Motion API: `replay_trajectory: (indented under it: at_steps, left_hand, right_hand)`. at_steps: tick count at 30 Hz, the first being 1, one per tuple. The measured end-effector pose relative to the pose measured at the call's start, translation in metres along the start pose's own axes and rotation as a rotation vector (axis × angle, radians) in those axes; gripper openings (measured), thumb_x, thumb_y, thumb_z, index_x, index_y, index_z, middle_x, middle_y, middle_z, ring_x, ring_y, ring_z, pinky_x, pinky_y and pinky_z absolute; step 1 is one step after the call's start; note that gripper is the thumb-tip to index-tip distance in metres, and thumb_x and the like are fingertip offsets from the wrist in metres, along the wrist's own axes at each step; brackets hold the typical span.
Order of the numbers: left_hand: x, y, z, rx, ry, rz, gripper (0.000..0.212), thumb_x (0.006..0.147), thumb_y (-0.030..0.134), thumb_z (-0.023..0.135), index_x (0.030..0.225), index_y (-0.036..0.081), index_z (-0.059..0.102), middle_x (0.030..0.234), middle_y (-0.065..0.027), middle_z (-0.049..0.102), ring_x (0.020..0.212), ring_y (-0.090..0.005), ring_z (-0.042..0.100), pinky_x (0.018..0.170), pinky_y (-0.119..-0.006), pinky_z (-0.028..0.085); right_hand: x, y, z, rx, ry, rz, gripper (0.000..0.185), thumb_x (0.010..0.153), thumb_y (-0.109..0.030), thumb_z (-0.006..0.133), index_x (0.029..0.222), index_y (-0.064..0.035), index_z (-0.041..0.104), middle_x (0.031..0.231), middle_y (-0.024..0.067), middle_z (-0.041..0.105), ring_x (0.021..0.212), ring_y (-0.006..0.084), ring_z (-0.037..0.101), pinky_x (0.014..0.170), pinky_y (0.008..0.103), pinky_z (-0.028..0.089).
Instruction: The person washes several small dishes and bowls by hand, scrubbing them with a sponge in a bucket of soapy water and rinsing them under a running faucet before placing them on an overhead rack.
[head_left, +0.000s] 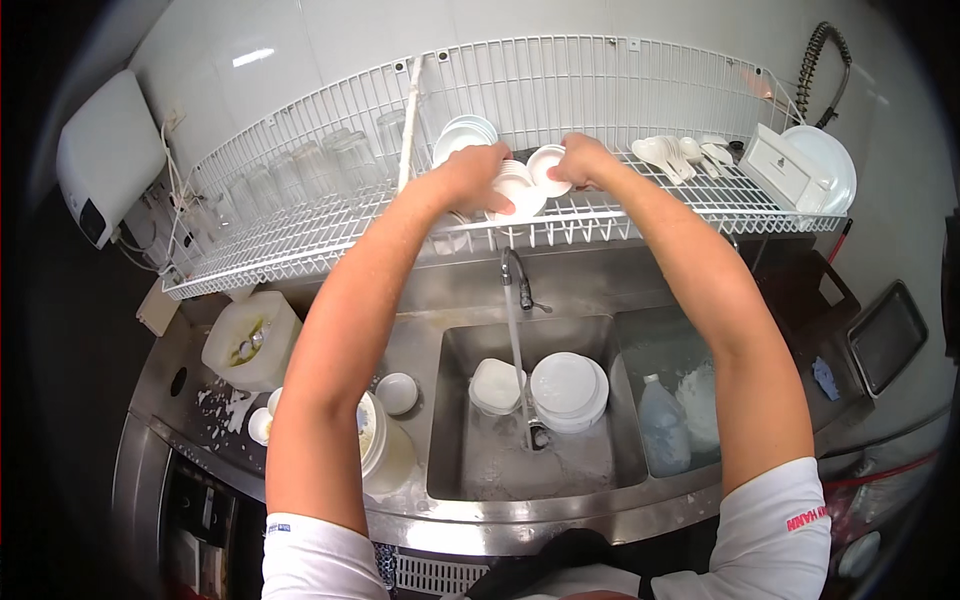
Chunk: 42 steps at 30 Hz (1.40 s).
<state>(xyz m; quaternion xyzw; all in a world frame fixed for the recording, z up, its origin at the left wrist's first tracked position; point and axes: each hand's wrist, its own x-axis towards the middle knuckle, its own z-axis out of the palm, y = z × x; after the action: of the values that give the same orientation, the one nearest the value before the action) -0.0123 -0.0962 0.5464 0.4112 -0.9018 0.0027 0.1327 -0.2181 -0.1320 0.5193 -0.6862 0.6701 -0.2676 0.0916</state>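
Observation:
Both arms reach up to a white wire dish rack (585, 225) above the sink. My left hand (480, 180) grips a stack of small white bowls (517, 193), thumb on the rim of the front one. Just right of it, my right hand (581, 161) holds a small white dish (546, 169), its thumb inside. Behind my left hand, larger white plates (463, 139) lean in the rack. Below, water runs from the faucet (516, 274) into the steel sink (487, 476), where stacked white plates (566, 382) and square white dishes (496, 386) sit.
Glasses (307, 169) line the rack's left part; white spoons (667, 156) and large plates (840, 169) are at its right. A second basin of water holds a plastic bottle (664, 431). Left on the counter stand a whitish tub (247, 337), a bucket (394, 457) and a small bowl (397, 393).

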Motion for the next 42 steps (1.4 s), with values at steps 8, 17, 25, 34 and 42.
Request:
replay_trajectory:
  at_steps: [8,17,25,34,42]
  left_hand:
    - [0.003,-0.008,0.004,0.097,0.237,0.313,0.062,0.06,0.007,0.079,0.115,0.001,0.051,0.109,-0.0177,0.058,0.104,-0.0351,0.055,0.089,-0.04,0.044]
    - [-0.036,0.026,-0.002,-0.096,0.13,0.097,0.08,0.072,0.028,0.073,0.135,0.0,0.033,0.112,-0.0187,0.06,0.107,-0.034,0.055,0.097,-0.041,0.038]
    - [-0.063,0.039,0.009,0.169,0.205,-0.078,0.09,0.085,0.06,0.041,0.142,-0.005,0.015,0.124,-0.0274,0.049,0.124,-0.043,0.039,0.106,-0.059,0.009]
    - [-0.062,0.058,0.039,0.372,0.274,-0.39,0.075,0.093,0.049,0.033,0.14,-0.007,0.019,0.136,-0.0278,0.037,0.133,-0.0446,0.024,0.104,-0.065,0.003]
    - [-0.131,0.105,0.026,0.154,0.308,-0.073,0.088,0.083,0.055,0.051,0.141,-0.003,0.019,0.141,-0.0291,0.029,0.133,-0.0491,0.018,0.106,-0.062,0.01]
  right_hand:
    - [0.02,-0.015,0.02,0.088,0.018,-0.235,0.038,0.074,-0.021,0.069,0.105,0.001,0.063,0.089,0.0194,0.067,0.079,0.0269,0.067,0.067,0.0342,0.053]
    - [0.002,-0.02,0.002,1.221,-0.795,-0.285,0.04,0.086,-0.024,0.051,0.119,-0.0006,0.051,0.113,0.0146,0.057,0.096,0.0209,0.059,0.083,0.0342,0.049]
    - [-0.034,-0.061,0.015,0.827,-0.495,-0.261,0.076,0.093,-0.061,0.016,0.138,-0.0018,0.031,0.143,0.0179,0.032,0.126,0.0294,0.04,0.107,0.0374,0.03]
    - [-0.054,-0.072,0.013,0.821,-0.369,-0.202,0.093,0.086,-0.071,0.01,0.141,0.0015,0.024,0.147,0.0197,0.025,0.137,0.0284,0.021,0.112,0.0409,0.016]
    - [-0.067,-0.058,0.002,0.641,-0.351,-0.181,0.097,0.082,-0.077,0.012,0.142,-0.0032,0.025,0.148,0.0192,0.023,0.138,0.0332,0.016,0.111,0.0486,0.01]
